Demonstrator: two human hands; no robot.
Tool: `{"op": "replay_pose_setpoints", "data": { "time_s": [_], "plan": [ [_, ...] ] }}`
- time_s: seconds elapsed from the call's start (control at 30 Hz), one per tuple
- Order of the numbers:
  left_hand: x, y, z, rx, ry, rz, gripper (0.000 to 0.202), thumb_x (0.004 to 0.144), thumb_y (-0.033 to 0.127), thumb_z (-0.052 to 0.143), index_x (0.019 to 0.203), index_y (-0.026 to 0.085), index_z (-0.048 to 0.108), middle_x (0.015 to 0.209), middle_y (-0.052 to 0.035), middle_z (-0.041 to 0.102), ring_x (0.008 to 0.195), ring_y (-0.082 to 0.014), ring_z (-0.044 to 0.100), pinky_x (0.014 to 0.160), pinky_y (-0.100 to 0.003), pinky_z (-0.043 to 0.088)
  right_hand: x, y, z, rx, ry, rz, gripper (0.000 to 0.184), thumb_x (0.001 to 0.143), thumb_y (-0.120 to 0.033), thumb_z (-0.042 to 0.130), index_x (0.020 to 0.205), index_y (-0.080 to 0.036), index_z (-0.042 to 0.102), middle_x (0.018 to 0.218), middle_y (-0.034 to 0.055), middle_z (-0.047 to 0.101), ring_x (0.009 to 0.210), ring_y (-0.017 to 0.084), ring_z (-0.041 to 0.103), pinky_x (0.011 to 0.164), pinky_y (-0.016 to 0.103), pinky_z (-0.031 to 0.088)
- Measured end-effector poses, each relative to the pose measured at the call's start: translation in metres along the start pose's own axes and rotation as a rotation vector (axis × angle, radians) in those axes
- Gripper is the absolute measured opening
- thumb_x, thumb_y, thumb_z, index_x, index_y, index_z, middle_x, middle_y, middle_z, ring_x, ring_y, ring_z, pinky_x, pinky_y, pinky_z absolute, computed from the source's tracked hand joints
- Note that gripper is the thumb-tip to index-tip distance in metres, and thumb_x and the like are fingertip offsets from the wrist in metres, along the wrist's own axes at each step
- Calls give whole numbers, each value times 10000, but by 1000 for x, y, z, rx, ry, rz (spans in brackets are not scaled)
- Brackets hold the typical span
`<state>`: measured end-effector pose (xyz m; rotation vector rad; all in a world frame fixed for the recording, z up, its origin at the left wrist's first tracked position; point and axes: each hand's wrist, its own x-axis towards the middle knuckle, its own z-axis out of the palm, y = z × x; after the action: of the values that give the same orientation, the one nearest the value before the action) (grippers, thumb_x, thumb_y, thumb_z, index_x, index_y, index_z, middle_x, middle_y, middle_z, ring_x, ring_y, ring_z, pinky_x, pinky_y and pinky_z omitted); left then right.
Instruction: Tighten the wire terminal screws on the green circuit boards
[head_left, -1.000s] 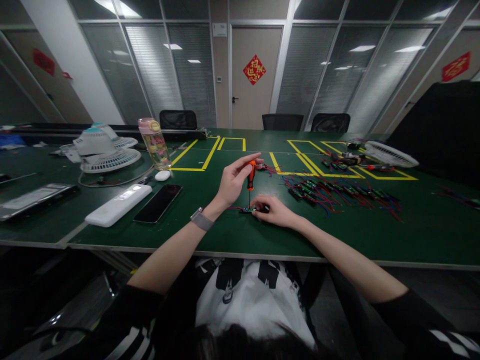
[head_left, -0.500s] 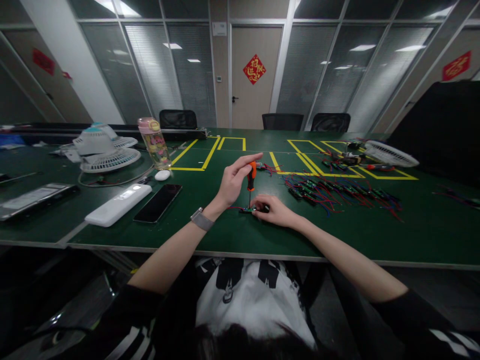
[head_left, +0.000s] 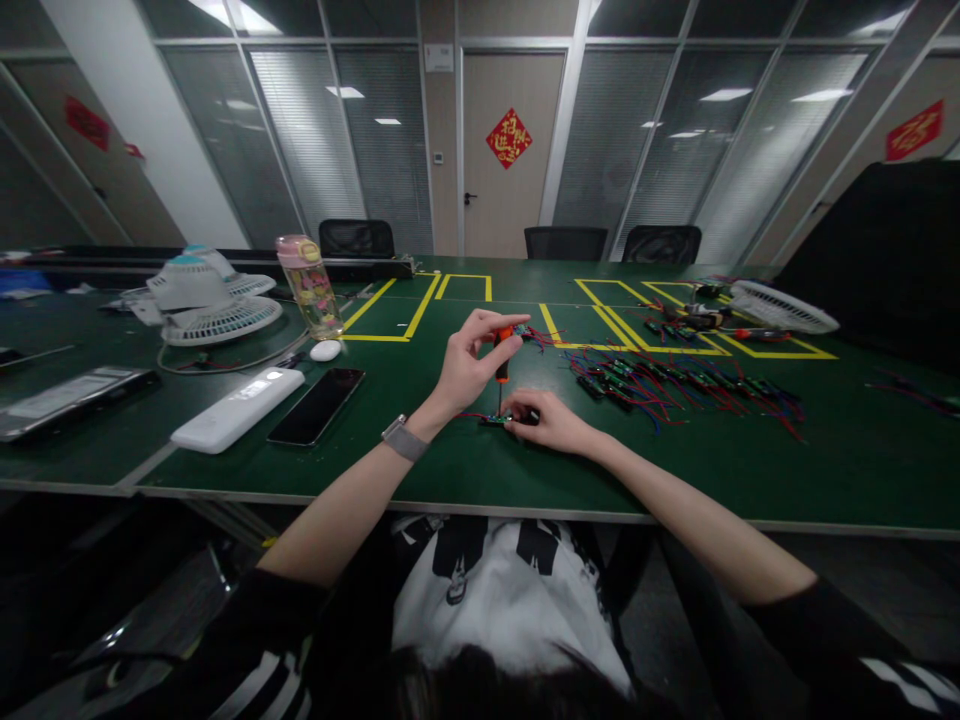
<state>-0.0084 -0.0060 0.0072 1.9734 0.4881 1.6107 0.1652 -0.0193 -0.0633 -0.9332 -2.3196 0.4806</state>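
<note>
green surface (head_left: pixel 450 470): left hand (head_left: pixel 466 368) grips a screwdriver (head_left: pixel 501 362) on one small board (head_left: pixel 494 421), right hand (head_left: pixel 553 421) pins it; wired boards (head_left: pixel 660 385) mid-right, unclear if done.

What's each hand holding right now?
Left hand: closed on the screwdriver, tip down.
Right hand: fingers closed on the circuit board.

A green table (head_left: pixel 465 470) marked with yellow tape outlines (head_left: pixel 420 310) carries a small circuit board (head_left: pixel 495 420) near its front edge. To the left lie a black phone (head_left: pixel 316 406), a white remote (head_left: pixel 238 409), a pink-lidded bottle (head_left: pixel 309 285) and a white desk fan (head_left: pixel 217 305). To the right lies a spread of wired boards (head_left: pixel 675 385).
</note>
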Motion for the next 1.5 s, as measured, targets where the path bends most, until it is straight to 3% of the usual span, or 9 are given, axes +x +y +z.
{"op": "replay_pose_setpoints", "data": {
  "time_s": [0.13,0.23,0.4,0.57,0.7,0.87,1.07,1.27,1.5],
  "plan": [
    [1,-1,-2,-67,-50,-35,296,904,270,478,1135,244,661,1174,-55,636,1032,-162,596,892,-302,461,0,1,0,-11,-4,-9,136,785,-169,609,917,-165,644,711,-14,520,649,117,479,616,229,378],
    [0,-3,-1,-153,-87,-57,355,910,233,427,1211,237,615,1202,-56,650,1091,-176,596,958,-335,436,0,1,0,-17,-5,-2,139,787,-170,610,921,-166,646,712,-13,526,650,118,482,616,229,378],
    [0,-1,1,-140,-75,-76,319,868,244,545,1176,225,628,1123,-60,683,998,-158,627,874,-303,485,0,-1,-1,-20,-6,-5,135,787,-165,604,916,-159,641,712,-11,533,648,118,480,619,234,378],
    [0,1,1,-3,-17,-2,277,783,271,681,1054,218,678,987,-40,669,854,-129,603,780,-268,487,0,-1,-1,-9,-5,-3,137,792,-173,596,921,-159,641,711,-12,527,642,116,475,614,233,380],
    [0,3,-1,-14,-20,-5,237,840,273,590,1051,230,689,1036,-48,661,933,-150,599,806,-277,476,0,-1,-1,-14,-8,-2,133,794,-181,598,917,-158,642,711,-10,527,643,117,475,613,235,380],
    [0,-1,-1,-179,-88,-47,369,883,194,433,1194,241,627,1122,-38,688,1066,-170,610,950,-328,446,0,-2,-1,-15,-1,-6,124,792,-180,600,908,-163,641,708,-9,524,648,121,478,617,236,380],
    [0,2,0,-160,-84,-70,317,867,235,528,1163,217,639,1047,-51,714,986,-168,646,879,-315,496,0,0,0,-7,0,-5,129,786,-167,604,909,-165,642,704,-14,525,642,118,477,612,232,379],
    [-1,2,1,-30,-39,-6,246,806,271,659,1044,212,685,979,-46,681,844,-126,616,766,-261,494,0,-2,-1,-4,2,8,135,782,-162,601,911,-161,642,703,-12,527,640,117,480,607,229,382],
    [0,-1,-1,-147,-89,-47,332,909,252,457,1195,251,625,1156,-49,673,1047,-172,616,885,-315,482,1,-2,-1,-9,-2,4,119,780,-161,609,895,-164,642,701,-15,521,640,117,475,610,233,376]
  ]
}}
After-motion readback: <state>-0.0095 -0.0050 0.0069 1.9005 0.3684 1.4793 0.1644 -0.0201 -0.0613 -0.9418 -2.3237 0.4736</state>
